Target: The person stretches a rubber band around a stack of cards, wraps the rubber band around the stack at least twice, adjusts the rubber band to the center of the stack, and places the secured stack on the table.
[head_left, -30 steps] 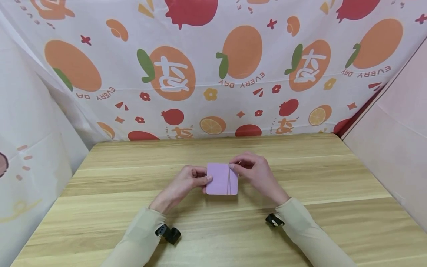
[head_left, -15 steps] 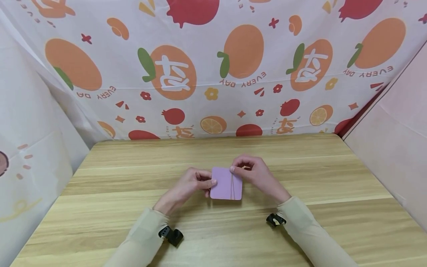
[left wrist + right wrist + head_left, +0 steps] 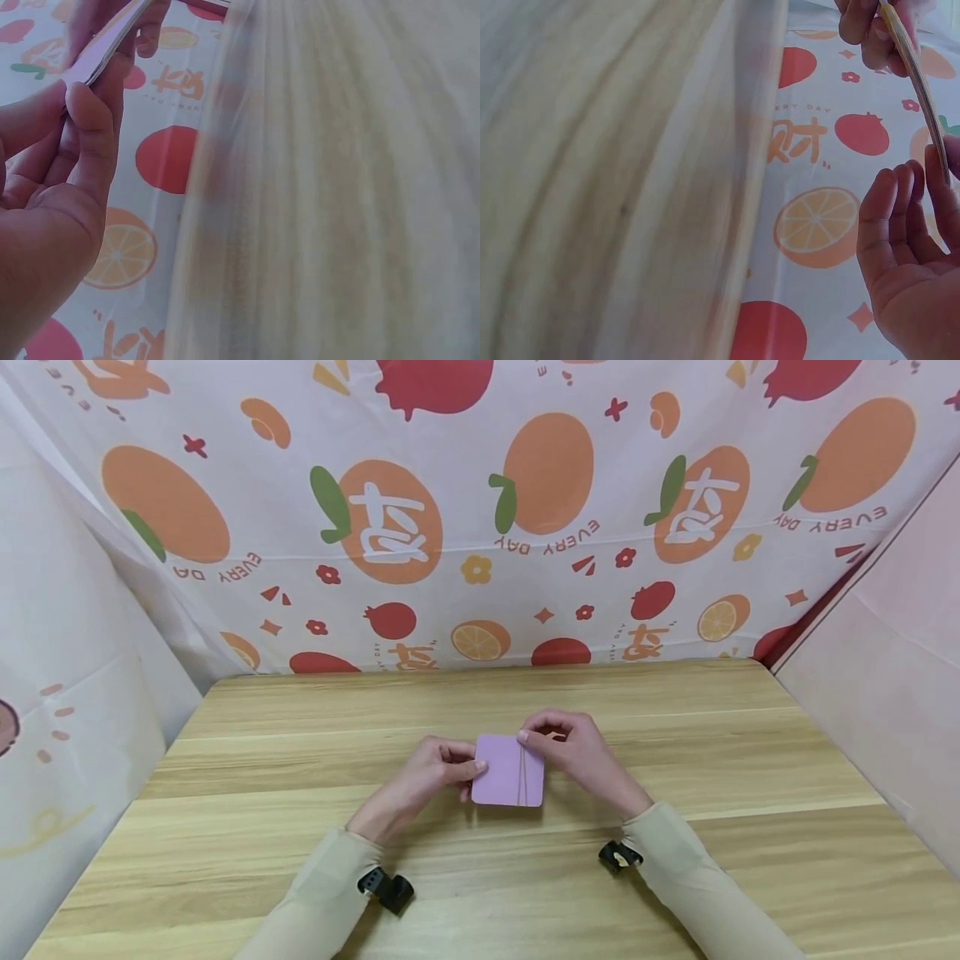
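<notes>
Drift of lilac pack (image 3: 497,772) toward 4 o'clock since second ago, then near standstill; tan band (image 3: 520,789) unshifted, crossing pack on 3 o'clock side. Probably mere repositioning, no headway with band. Pack over table (image 3: 225,827), near middle. Left hand (image 3: 429,781) grip: pinching 9 o'clock edge. Right hand (image 3: 573,747) grip: pinching near 1 o'clock corner, thumb at band's end; whether band caught too, cannot tell. Head view: flat face, two strands. Right wrist view instead: layered edge, slight bow, outer fingers (image 3: 877,217) loose.
</notes>
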A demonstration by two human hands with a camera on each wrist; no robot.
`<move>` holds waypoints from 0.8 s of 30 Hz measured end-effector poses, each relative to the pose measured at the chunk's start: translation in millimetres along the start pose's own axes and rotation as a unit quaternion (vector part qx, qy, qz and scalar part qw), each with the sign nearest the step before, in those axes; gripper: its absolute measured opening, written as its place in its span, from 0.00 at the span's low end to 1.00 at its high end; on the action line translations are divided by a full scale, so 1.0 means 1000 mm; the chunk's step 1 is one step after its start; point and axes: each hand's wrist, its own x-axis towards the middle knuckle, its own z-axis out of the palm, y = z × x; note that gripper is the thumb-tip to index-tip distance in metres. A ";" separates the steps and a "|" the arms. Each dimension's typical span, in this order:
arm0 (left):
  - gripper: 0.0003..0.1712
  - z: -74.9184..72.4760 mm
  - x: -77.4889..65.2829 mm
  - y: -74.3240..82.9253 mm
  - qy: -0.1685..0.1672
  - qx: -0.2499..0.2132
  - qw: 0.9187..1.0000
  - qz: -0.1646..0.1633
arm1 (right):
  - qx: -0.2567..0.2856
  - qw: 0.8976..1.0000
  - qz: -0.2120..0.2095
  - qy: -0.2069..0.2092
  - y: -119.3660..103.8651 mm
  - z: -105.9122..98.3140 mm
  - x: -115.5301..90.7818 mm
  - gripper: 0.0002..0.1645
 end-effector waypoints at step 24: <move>0.09 -0.020 -0.002 0.014 0.115 -0.022 0.992 -0.036 | 0.016 0.992 0.067 -0.104 -0.003 0.001 -0.002 0.10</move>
